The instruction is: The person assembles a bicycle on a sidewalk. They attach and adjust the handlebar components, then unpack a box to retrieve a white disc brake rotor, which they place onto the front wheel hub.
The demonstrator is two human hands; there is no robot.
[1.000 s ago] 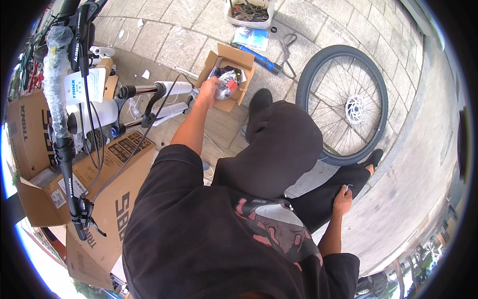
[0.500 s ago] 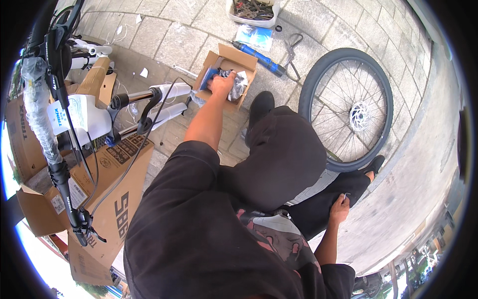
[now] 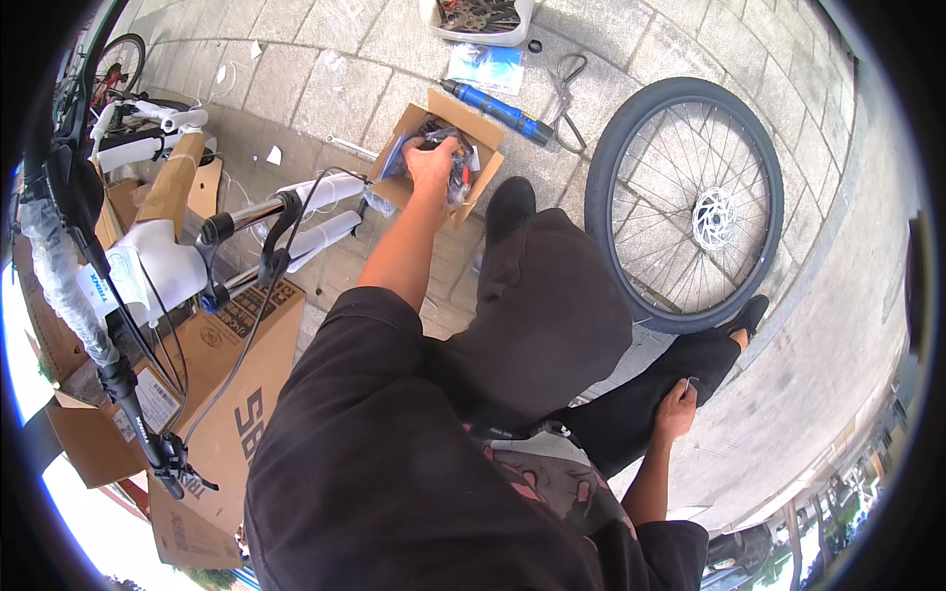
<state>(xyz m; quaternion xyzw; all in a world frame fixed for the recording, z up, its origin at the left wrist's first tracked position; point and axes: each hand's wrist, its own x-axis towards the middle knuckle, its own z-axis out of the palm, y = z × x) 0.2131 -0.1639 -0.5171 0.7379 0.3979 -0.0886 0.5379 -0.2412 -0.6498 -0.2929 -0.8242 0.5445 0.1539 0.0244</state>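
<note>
My left hand (image 3: 432, 169) reaches into a small open cardboard box (image 3: 486, 184) on the paving. Its fingers are curled against a clear plastic bag (image 3: 459, 183) of dark parts with a bit of red; the fingertips are partly hidden. A blue packet lies beside the hand within the box. Resting by my right leg, my right hand (image 3: 676, 412) is closed round a small bent silver rod, like a hex key (image 3: 693, 381), whose end sticks out past the fingers.
A bicycle wheel (image 3: 603, 202) with a disc rotor lies at right. Beyond the box are a blue pump-like tube (image 3: 501, 110), a blue packet (image 3: 486, 67), a dark looped cord (image 3: 564, 94) and a white tool tub (image 3: 483, 37). Leftward stand a partly wrapped bicycle (image 3: 163, 251) and large carton (image 3: 222, 379).
My left hand has shifted within the box, and the bag's dark and red contents now show more. The view has moved slightly. My right hand stays by the leg.
</note>
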